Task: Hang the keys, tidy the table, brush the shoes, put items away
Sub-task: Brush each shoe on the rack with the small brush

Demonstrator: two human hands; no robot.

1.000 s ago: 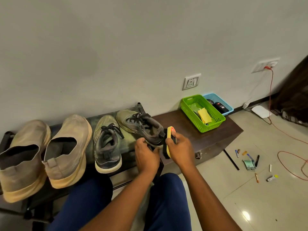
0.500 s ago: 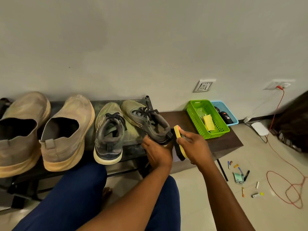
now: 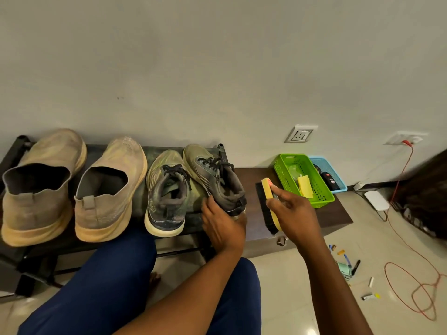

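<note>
A wall socket [image 3: 300,134] sits above the dark table's far end — to its right, a second outlet [image 3: 406,138] feeds a red cable [image 3: 408,281] looping over the floor past a white box [image 3: 376,200].

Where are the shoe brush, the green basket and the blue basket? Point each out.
shoe brush [image 3: 270,194]: head view, on its yellow back.
green basket [image 3: 321,200]: head view, on its near right wall.
blue basket [image 3: 323,163]: head view, on its far wall.

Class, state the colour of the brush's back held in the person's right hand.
Yellow, with black bristles; the brush shows best in the head view.
</note>
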